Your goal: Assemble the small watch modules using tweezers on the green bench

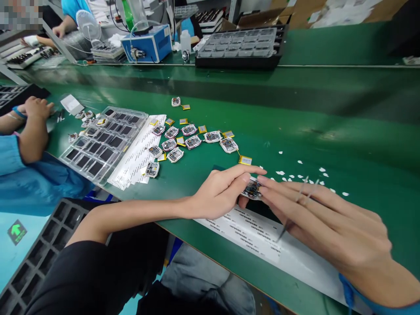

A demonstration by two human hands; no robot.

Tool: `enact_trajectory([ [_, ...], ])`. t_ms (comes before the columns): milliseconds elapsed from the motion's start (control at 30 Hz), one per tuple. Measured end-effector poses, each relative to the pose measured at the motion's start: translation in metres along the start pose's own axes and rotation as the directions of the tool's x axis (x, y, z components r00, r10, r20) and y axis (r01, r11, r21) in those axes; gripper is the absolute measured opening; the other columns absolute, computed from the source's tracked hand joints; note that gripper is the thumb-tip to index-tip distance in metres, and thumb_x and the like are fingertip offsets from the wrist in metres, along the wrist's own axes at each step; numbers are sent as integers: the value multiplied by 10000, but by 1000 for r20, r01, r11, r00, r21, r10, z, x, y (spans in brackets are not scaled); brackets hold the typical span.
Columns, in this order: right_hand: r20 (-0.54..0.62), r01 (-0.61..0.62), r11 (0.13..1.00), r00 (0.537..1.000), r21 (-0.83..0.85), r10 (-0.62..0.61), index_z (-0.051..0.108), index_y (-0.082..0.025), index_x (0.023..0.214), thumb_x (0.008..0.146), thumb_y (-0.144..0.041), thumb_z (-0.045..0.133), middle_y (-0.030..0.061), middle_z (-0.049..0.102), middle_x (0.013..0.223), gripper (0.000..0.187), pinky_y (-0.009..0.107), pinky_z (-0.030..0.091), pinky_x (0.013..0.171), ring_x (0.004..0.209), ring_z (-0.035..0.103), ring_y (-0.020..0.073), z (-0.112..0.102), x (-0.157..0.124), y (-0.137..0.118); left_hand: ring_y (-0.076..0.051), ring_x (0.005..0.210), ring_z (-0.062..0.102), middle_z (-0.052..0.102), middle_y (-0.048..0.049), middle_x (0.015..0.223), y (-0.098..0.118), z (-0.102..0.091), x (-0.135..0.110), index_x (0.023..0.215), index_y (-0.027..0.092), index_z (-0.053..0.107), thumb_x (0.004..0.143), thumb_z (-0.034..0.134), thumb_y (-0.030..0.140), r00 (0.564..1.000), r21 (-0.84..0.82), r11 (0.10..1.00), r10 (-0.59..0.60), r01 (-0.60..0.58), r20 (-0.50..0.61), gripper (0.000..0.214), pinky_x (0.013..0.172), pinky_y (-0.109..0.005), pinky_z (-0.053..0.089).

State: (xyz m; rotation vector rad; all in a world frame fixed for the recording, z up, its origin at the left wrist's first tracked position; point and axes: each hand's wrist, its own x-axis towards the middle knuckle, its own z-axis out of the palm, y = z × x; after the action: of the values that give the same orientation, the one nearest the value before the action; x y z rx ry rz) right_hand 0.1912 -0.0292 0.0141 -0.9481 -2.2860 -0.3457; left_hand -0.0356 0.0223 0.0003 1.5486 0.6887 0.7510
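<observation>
My left hand [219,192] and my right hand [328,223] meet over a small white electronic module [252,190] with a dark circuit board, and both pinch it just above the green table [328,131]. Metal tweezers [297,210] lie across my right hand, tucked among its fingers. Under the hands lies a white label sheet [259,236] with printed rows. Several more such modules [192,141] with yellow-edged battery pieces [245,160] lie scattered further back on the table.
A clear plastic tray [101,144] with dark cells sits left, beside white label strips [138,157]. A co-worker's arms in blue sleeves [29,131] rest at far left. White paper bits [315,175] dot the table. A black tray [241,46] and blue device [147,43] stand behind.
</observation>
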Motion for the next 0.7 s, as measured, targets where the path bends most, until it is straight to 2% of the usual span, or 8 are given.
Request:
enact_trajectory([
  [100,-57,63,998,996,-24,-64,467,-278,1631,966,19,616,-16,816,1210,744,332,659,900,1047,793,195,2,1,0,-118,527,574,565,61,580,-2,1,-1,1416,167,607,1124,359,511,1000,32,999,21,-21,3,515,569,-240,494],
  [167,-142,-15,999,990,-35,10,504,-348,1604,899,41,714,-73,838,1066,832,289,645,781,935,800,172,4,4,0,-113,520,549,571,59,597,-2,2,-1,1411,164,604,1125,356,516,999,51,998,42,-42,-7,517,573,-245,492],
  [233,-163,-87,996,983,-11,84,520,-416,1583,895,-4,761,-94,837,995,837,272,610,674,857,797,159,6,6,-2,-106,512,529,567,60,603,-1,1,-1,1408,157,601,1122,374,499,999,50,998,43,-42,-13,500,565,-239,482],
  [300,-130,-173,984,975,52,178,546,-453,1556,978,-75,690,-87,835,993,706,276,596,655,824,789,148,6,6,-5,-96,494,505,553,66,596,1,1,0,1403,153,604,1122,389,461,1000,21,1000,12,-12,-15,469,547,-229,466],
  [400,-84,-323,935,938,150,337,674,-425,1421,1068,-157,525,-54,834,1024,468,304,612,709,843,792,153,2,6,-9,-81,468,469,526,74,583,2,1,0,1379,132,623,1123,377,414,999,-21,999,-31,30,-21,453,524,-216,443],
  [533,-2,-438,877,894,196,447,787,-337,1070,1074,-291,548,-42,818,859,243,290,569,577,735,784,161,-3,12,-10,-87,506,501,527,66,592,6,1,-2,1336,116,655,1118,370,443,996,107,992,67,-60,-57,485,533,-220,423],
  [633,61,-448,856,892,257,449,734,-301,876,1057,-413,605,-75,746,659,249,254,461,419,484,666,115,-2,19,-9,-95,522,503,514,64,589,9,0,-5,1299,132,682,1121,362,462,994,214,972,104,-92,-42,493,539,-227,415],
  [700,82,-448,844,892,295,444,698,-292,822,1050,-430,613,-94,702,594,280,238,410,376,399,587,92,0,23,-10,-97,517,493,503,65,585,10,0,-6,1294,133,687,1121,354,469,994,229,969,102,-91,-37,504,539,-229,419],
])
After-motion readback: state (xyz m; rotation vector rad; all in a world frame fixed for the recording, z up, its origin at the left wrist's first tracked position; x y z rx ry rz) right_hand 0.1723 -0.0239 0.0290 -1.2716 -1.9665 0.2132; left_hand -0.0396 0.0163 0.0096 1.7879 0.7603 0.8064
